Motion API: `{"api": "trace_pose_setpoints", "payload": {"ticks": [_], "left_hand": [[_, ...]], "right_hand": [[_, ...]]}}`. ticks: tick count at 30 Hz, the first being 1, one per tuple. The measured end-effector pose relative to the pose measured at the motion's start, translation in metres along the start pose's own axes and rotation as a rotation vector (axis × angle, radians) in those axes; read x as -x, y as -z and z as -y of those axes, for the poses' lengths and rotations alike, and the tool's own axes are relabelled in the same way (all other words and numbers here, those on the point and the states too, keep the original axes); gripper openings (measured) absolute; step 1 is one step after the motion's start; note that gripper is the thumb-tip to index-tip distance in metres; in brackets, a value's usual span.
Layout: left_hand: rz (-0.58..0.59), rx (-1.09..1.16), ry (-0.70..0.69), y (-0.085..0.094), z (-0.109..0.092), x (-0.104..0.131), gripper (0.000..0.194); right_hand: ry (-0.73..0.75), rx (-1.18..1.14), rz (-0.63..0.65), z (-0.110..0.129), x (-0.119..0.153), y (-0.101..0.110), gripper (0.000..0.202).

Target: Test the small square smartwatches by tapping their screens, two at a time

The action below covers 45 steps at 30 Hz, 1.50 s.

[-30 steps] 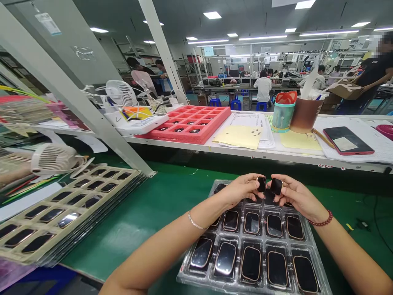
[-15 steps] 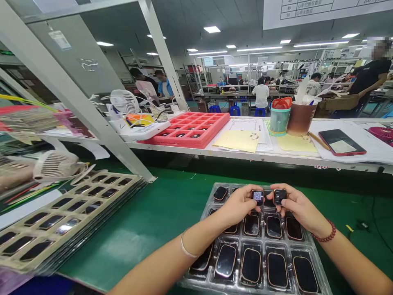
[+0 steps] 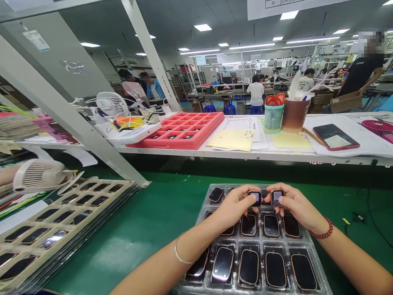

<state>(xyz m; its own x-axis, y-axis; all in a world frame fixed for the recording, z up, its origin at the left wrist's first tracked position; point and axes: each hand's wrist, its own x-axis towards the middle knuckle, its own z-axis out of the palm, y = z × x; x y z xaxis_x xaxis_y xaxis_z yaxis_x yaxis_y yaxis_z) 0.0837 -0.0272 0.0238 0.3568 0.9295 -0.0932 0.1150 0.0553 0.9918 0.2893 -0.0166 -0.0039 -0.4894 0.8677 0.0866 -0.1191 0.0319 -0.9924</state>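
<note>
Right of the frame's lower centre, the left hand (image 3: 236, 205) pinches a small rounded-square black glass device (image 3: 257, 197) with a copper-coloured rim; the right hand (image 3: 295, 205) pinches a matching rounded device (image 3: 275, 194). Both screens show codes. Beneath, a clear, ridged plastic tray (image 3: 321, 266) holds glossy rounded-rectangular black pieces (image 3: 249, 266) on the smooth green tabletop (image 3: 144, 229).

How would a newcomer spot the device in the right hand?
On the green table sits a clear tray of dark devices. Above its far end, the right hand grips a small rounded device. Its lit code separates it from those below; the red beaded bracelet at that wrist, from the lit device in the left hand.
</note>
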Motion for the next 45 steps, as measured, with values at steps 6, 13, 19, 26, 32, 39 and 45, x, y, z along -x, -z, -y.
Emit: {"api": "trace_pose_setpoints", "payload": {"ticks": [6,13,19,26,32,39,45], "left_hand": [[-0.005,0.098,-0.025,-0.002,0.005,-0.003,0.024],[-0.005,0.042,-0.042,-0.003,0.007,-0.004,0.021],[0.006,0.036,-0.085,-0.003,0.012,-0.006,0.021],[0.001,0.002,-0.088,-0.002,0.014,-0.007,0.02],[0.016,0.027,-0.102,-0.002,0.015,-0.007,0.021],[0.027,0.056,-0.072,-0.004,0.012,-0.005,0.02],[0.057,0.071,-0.081,-0.003,0.012,-0.003,0.024]], "right_hand": [[-0.009,0.114,-0.003,0.0,0.002,-0.002,0.023],[-0.008,0.155,0.008,-0.001,0.003,-0.002,0.024],[0.002,0.177,0.022,-0.003,0.002,-0.001,0.024],[0.006,0.222,0.025,-0.003,0.003,-0.001,0.023],[0.005,0.234,0.047,-0.003,0.003,-0.001,0.022],[-0.003,0.184,0.063,-0.005,0.002,-0.002,0.024],[-0.006,0.115,0.017,-0.003,0.001,-0.002,0.025]]}}
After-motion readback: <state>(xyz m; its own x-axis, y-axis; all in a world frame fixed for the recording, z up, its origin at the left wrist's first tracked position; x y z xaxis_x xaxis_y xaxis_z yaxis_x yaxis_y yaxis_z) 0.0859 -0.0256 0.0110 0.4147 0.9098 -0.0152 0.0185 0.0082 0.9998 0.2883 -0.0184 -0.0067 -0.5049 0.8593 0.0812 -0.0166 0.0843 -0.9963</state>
